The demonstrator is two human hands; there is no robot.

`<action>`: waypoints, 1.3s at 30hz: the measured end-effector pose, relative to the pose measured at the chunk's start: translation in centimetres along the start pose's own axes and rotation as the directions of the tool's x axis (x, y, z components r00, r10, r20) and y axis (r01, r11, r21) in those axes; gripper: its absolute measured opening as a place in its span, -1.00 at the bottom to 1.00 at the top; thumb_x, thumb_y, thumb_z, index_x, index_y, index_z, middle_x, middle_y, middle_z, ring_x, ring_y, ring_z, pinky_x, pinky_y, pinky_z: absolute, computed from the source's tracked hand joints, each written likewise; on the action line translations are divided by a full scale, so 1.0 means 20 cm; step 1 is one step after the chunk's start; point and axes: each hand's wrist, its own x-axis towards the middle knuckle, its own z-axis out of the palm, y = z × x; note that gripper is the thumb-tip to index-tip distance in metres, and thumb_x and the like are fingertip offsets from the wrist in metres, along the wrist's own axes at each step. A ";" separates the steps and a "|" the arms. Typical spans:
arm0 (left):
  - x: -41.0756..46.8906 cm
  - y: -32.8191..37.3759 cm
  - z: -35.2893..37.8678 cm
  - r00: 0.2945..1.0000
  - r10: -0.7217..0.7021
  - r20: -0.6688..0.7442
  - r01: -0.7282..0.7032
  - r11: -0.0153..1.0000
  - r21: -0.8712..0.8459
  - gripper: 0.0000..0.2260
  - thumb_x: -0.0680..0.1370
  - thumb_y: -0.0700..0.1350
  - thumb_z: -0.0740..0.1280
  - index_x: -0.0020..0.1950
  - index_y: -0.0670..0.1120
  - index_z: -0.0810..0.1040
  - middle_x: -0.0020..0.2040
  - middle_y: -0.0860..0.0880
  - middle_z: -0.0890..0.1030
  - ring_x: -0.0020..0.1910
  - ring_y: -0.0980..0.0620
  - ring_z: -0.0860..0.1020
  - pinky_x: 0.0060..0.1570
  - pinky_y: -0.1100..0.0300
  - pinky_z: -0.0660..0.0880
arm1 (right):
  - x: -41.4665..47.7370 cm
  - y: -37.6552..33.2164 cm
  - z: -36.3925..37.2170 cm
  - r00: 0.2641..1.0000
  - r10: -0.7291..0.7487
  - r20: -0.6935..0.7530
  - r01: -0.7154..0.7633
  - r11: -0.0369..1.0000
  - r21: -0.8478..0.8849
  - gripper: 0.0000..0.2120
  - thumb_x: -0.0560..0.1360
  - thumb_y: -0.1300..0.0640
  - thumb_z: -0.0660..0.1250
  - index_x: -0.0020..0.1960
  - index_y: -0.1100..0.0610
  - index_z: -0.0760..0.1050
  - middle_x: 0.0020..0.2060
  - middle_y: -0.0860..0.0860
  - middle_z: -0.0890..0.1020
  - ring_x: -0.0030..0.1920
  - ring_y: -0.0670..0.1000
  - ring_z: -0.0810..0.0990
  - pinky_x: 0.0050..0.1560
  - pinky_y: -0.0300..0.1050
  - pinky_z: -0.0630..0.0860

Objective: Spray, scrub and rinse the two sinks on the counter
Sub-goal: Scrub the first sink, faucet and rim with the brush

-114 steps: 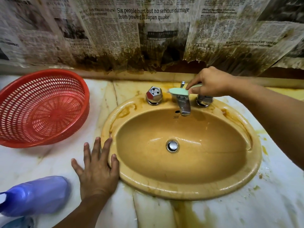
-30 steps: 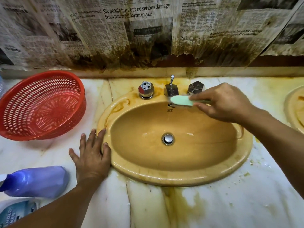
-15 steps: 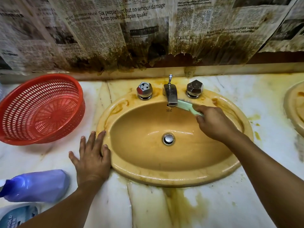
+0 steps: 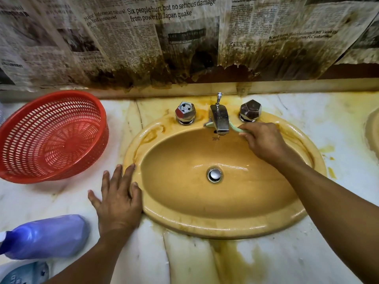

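A stained yellow-brown sink fills the middle of the marble counter. Its chrome faucet stands at the back between two faceted knobs. My right hand grips the handle of a pale green brush, whose head passes under the spout and pokes out on its left side. My left hand lies flat on the counter, fingers spread, with the thumb on the sink's left rim. The edge of a second sink shows at the far right.
A red plastic basket sits on the counter to the left. A purple spray bottle lies at the lower left, with a blue-labelled bottle below it. Stained newspaper covers the wall behind. Brown stains mark the counter in front.
My right hand has moved from the faucet's top down to its underside, pushing the brush head under the spout toward the left. My left hand has stayed planted by the rim.
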 end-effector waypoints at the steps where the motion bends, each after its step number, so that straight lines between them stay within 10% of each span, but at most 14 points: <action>1: 0.00 0.00 0.00 1.000 0.002 0.001 -0.002 1.000 0.000 -0.45 0.61 0.19 -0.09 0.63 0.31 0.16 0.68 0.12 0.13 0.67 0.05 -0.05 0.55 -0.34 -0.19 | 0.02 -0.03 0.03 1.000 -0.017 0.005 0.016 1.000 0.018 -0.81 0.59 0.13 0.44 0.17 0.15 0.69 -0.06 0.14 0.74 -0.07 0.17 0.67 -0.01 0.07 0.61; 17: 0.00 -0.01 -0.01 1.000 0.019 -0.002 -0.019 1.000 -0.001 -0.46 0.62 0.20 -0.09 0.63 0.30 0.15 0.68 0.10 0.14 0.67 0.02 -0.03 0.55 -0.36 -0.19 | 0.00 -0.17 0.07 0.964 0.264 0.022 -0.264 0.958 0.109 -0.74 0.60 0.00 0.41 0.25 0.05 0.67 -0.02 0.11 0.73 -0.01 0.14 0.65 -0.04 -0.04 0.55; 23: 0.00 -0.01 0.00 1.000 0.014 -0.010 -0.014 1.000 -0.009 -0.46 0.61 0.21 -0.09 0.63 0.30 0.16 0.67 0.10 0.16 0.67 0.02 -0.01 0.54 -0.36 -0.18 | 0.04 -0.03 -0.08 0.917 0.355 0.181 -0.391 0.891 0.231 -0.85 0.55 0.02 0.48 -0.14 0.06 0.73 -0.14 0.01 0.72 -0.17 -0.05 0.57 -0.22 -0.15 0.40; 33: 0.01 -0.01 -0.01 1.000 0.008 -0.003 -0.008 1.000 -0.012 -0.46 0.61 0.21 -0.08 0.62 0.31 0.17 0.67 0.11 0.16 0.67 0.04 -0.03 0.55 -0.34 -0.19 | 0.06 0.02 -0.23 0.919 0.319 0.230 -0.361 0.917 0.168 -0.87 0.56 0.05 0.47 -0.10 0.07 0.74 -0.21 -0.03 0.70 -0.06 0.11 0.62 -0.09 -0.05 0.47; 39: 0.01 -0.01 0.00 1.000 0.012 -0.007 -0.012 1.000 -0.003 -0.45 0.61 0.21 -0.09 0.62 0.31 0.16 0.67 0.11 0.16 0.67 0.02 -0.02 0.55 -0.35 -0.18 | -0.12 0.09 -0.20 0.999 0.030 0.014 -0.029 0.998 -0.057 -0.77 0.57 0.06 0.43 0.13 0.16 0.72 -0.06 0.12 0.75 -0.04 0.21 0.67 0.00 0.02 0.54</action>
